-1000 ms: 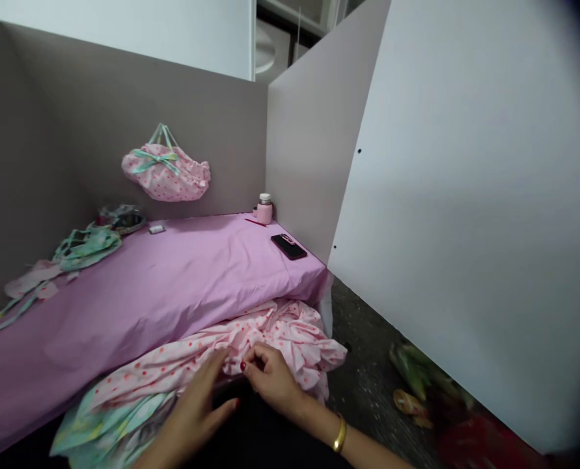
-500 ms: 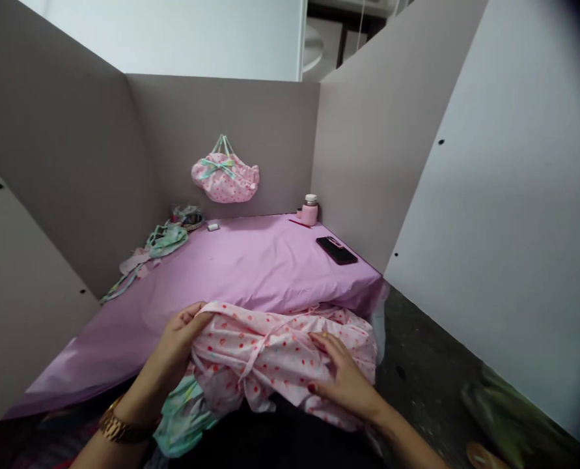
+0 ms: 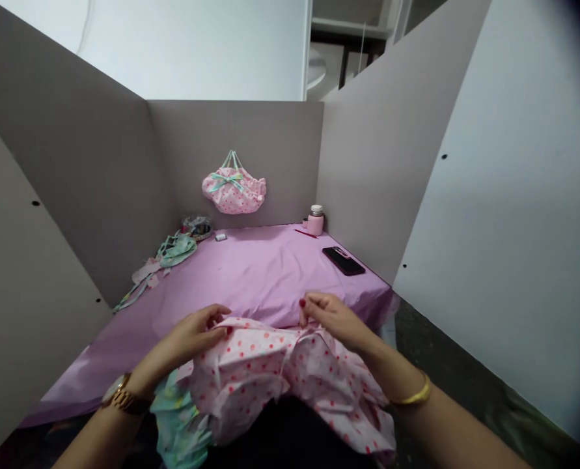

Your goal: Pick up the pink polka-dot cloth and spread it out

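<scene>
A crumpled pink cloth with red dots (image 3: 270, 378) lies at the near edge of the pink-covered table (image 3: 250, 273). My left hand (image 3: 192, 335) pinches its upper left edge. My right hand (image 3: 331, 316) grips its upper right edge, fingers closed on the fabric. Both hands hold the cloth up between them. A mint green patterned cloth (image 3: 179, 417) hangs below it at the left.
A small pink dotted bag (image 3: 234, 192) hangs on the back panel. A pink bottle (image 3: 315, 220) and a black phone (image 3: 343, 260) sit at the right. Green fabric scraps (image 3: 167, 257) and a small basket (image 3: 196, 227) lie at the left. Grey panels wall three sides.
The view swung left and centred on the table. My hands moved from lying on the bunched cloth to gripping its top edge, lifting and spreading it.
</scene>
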{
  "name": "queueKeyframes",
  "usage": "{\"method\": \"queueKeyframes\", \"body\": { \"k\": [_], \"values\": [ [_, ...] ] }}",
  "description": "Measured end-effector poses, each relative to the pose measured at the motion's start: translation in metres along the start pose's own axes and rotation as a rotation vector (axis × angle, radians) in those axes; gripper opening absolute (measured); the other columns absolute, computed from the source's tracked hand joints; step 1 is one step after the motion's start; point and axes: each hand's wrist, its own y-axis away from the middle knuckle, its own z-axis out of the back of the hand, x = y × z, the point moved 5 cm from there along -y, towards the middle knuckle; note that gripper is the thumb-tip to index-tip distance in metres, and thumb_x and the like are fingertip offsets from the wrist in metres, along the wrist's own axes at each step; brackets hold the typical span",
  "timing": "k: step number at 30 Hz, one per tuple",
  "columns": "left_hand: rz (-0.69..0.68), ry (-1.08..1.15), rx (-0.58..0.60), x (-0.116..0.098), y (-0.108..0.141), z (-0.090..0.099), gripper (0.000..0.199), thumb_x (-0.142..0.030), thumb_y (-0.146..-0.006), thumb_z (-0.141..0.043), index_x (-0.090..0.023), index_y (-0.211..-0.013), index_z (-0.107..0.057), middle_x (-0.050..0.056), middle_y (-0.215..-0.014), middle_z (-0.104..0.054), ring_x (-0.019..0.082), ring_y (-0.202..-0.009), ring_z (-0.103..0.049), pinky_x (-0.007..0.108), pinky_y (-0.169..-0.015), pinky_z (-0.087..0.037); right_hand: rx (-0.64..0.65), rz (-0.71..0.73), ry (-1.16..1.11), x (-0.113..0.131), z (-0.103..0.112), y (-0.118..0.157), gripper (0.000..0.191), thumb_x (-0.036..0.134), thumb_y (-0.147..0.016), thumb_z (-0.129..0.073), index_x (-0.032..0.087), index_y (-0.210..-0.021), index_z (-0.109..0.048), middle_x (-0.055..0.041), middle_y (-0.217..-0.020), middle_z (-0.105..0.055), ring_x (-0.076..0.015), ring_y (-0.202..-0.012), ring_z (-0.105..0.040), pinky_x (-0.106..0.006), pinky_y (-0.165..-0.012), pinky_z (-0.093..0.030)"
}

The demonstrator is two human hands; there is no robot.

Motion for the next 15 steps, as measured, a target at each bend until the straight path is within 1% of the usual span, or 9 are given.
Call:
{"method": "queueKeyframes", "body": {
  "k": [2,4,5,6,7,10,12,13,15],
  "values": [
    [-0.076,-0.042,0.038,-0.016,0.000,-0.013,0.037,-0.033,-0.067,-0.064,-0.019,-0.102,-0.063,0.006,-0.100,-0.065,0.023,-0.090,-0.058,0.026,-0.071,-0.043,-0.060,0.020,-0.074,0.016,0.017,-0.010,0.036,0.041,-0.090,-0.039,0.017,-0.064,-0.048,0.0008,-0.060,-0.054,-0.0108,-0.058,-0.049,-0.024,-0.063,-0.039],
    [-0.146,-0.118,0.147,-0.033,-0.001,-0.043,0.041,-0.039,-0.075,-0.056,-0.019,-0.111,-0.058,0.009,-0.112,-0.062,0.024,-0.097,-0.057,0.030,-0.078,-0.042,-0.083,0.055,-0.142,0.032,0.022,-0.018,0.036,0.043,-0.087,-0.044,0.018,-0.062,-0.047,0.0018,-0.057,-0.053,-0.0102,-0.055,-0.049,-0.023,-0.062,-0.038],
    [-0.163,-0.168,0.196,-0.039,-0.002,-0.063,0.042,-0.042,-0.078,-0.052,-0.019,-0.113,-0.058,0.009,-0.109,-0.063,0.023,-0.093,-0.058,0.029,-0.075,-0.042,-0.077,0.061,-0.174,0.037,0.020,-0.020,0.036,0.044,-0.086,-0.046,0.018,-0.062,-0.047,0.0023,-0.055,-0.052,-0.0100,-0.054,-0.049,-0.023,-0.061,-0.038],
    [-0.151,-0.242,0.242,-0.040,-0.003,-0.085,0.042,-0.046,-0.078,-0.050,-0.020,-0.109,-0.060,0.008,-0.100,-0.066,0.022,-0.084,-0.059,0.029,-0.070,-0.042,-0.071,0.056,-0.200,0.040,0.018,-0.022,0.036,0.045,-0.085,-0.047,0.018,-0.062,-0.047,0.0028,-0.054,-0.051,-0.0098,-0.053,-0.048,-0.023,-0.060,-0.039],
    [-0.147,-0.270,0.272,-0.039,-0.005,-0.107,0.038,-0.047,-0.076,-0.051,-0.018,-0.095,-0.066,0.006,-0.083,-0.068,0.021,-0.072,-0.058,0.028,-0.063,-0.039,-0.072,0.040,-0.223,0.041,0.015,-0.022,0.036,0.045,-0.084,-0.049,0.018,-0.061,-0.048,0.0032,-0.053,-0.051,-0.0095,-0.052,-0.048,-0.023,-0.059,-0.039],
    [-0.118,-0.275,0.351,-0.028,-0.007,-0.158,0.031,-0.041,-0.070,-0.057,-0.016,-0.054,-0.063,-0.002,-0.043,-0.050,0.013,-0.043,-0.043,0.025,-0.046,-0.030,-0.110,-0.030,-0.271,0.031,0.013,-0.013,0.036,0.047,-0.080,-0.054,0.017,-0.060,-0.049,0.0040,-0.050,-0.049,-0.0089,-0.049,-0.046,-0.022,-0.055,-0.039],
    [-0.114,-0.237,0.387,-0.023,-0.003,-0.166,0.036,-0.037,-0.076,-0.049,-0.016,-0.049,-0.059,-0.003,-0.041,-0.047,0.012,-0.040,-0.041,0.024,-0.043,-0.028,-0.159,-0.068,-0.278,0.018,0.022,-0.002,0.036,0.047,-0.079,-0.055,0.017,-0.060,-0.049,0.0038,-0.050,-0.049,-0.0084,-0.047,-0.045,-0.021,-0.052,-0.038],
    [-0.125,-0.207,0.397,-0.023,0.002,-0.159,0.038,-0.037,-0.079,-0.044,-0.015,-0.053,-0.061,-0.002,-0.046,-0.053,0.012,-0.045,-0.046,0.023,-0.045,-0.032,-0.194,-0.092,-0.290,0.011,0.029,0.005,0.037,0.047,-0.078,-0.056,0.017,-0.060,-0.049,0.0038,-0.049,-0.049,-0.0082,-0.046,-0.045,-0.021,-0.050,-0.037],
    [-0.145,-0.135,0.378,-0.028,0.016,-0.125,0.039,-0.039,-0.084,-0.037,-0.017,-0.073,-0.067,0.001,-0.070,-0.067,0.016,-0.065,-0.058,0.024,-0.059,-0.042,-0.286,-0.140,-0.330,-0.004,0.046,0.017,0.037,0.049,-0.077,-0.057,0.017,-0.060,-0.047,0.0045,-0.048,-0.048,-0.0075,-0.044,-0.043,-0.020,-0.047,-0.036]
  ]
}}
